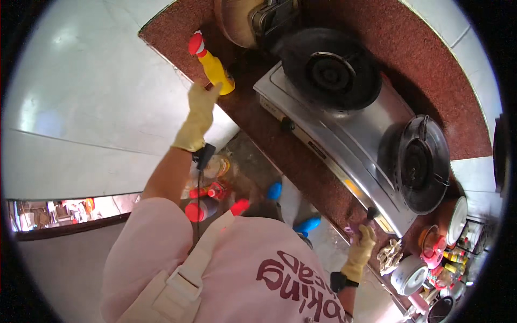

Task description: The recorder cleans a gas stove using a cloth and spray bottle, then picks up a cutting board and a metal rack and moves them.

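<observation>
Both my hands wear pale yellow rubber gloves. My left hand (204, 103) is at the base of a yellow spray bottle (216, 72) with a red and white trigger head, near the counter's edge. Its thumb overlaps the bottle, but whether the fingers grip it is unclear. My right hand (362, 246) holds a purple cloth (351, 229), largely hidden by the fingers, below the front knob (372, 212) of a steel two-burner gas stove (299, 125). Black round pans surround the left burner (329, 72) and the right burner (416, 161).
A reddish-brown granite counter (428, 80) bears the stove. To its right are a crumpled cloth (389, 255), a lidded white pot (409, 274) and several bottles (455, 260). A round wooden board (238, 20) stands behind. Red-capped containers (195, 212) lie below on the floor.
</observation>
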Demonstrator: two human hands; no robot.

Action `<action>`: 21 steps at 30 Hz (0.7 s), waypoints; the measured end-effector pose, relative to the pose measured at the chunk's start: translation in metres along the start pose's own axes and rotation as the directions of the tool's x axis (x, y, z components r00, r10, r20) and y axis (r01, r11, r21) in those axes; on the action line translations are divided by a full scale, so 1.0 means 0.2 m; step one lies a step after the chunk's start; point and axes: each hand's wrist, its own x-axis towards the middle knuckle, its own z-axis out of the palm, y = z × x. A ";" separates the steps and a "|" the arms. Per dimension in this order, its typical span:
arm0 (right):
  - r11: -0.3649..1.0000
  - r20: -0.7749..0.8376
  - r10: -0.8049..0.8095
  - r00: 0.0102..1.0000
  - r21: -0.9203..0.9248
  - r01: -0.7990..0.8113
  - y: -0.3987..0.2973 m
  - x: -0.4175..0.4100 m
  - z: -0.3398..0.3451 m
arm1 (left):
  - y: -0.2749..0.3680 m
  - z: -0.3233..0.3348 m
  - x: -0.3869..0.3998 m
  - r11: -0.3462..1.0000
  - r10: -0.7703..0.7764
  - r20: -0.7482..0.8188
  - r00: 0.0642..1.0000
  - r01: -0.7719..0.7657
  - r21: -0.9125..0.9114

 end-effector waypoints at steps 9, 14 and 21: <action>0.951 0.092 -0.065 0.994 -0.295 0.089 -0.18 0.12 0.30 | 0.01 0.07 0.39 0.665 0.139 0.079 0.987 -0.034 -0.746; 0.953 0.026 -0.021 0.999 -0.302 0.028 -0.14 0.09 0.29 | 0.11 0.08 0.42 0.735 0.092 0.158 0.983 0.040 -0.677; 0.937 -0.028 -0.001 1.000 -0.350 -0.009 -0.13 0.05 0.37 | 0.10 0.13 0.47 0.675 0.051 0.056 0.997 0.006 -0.738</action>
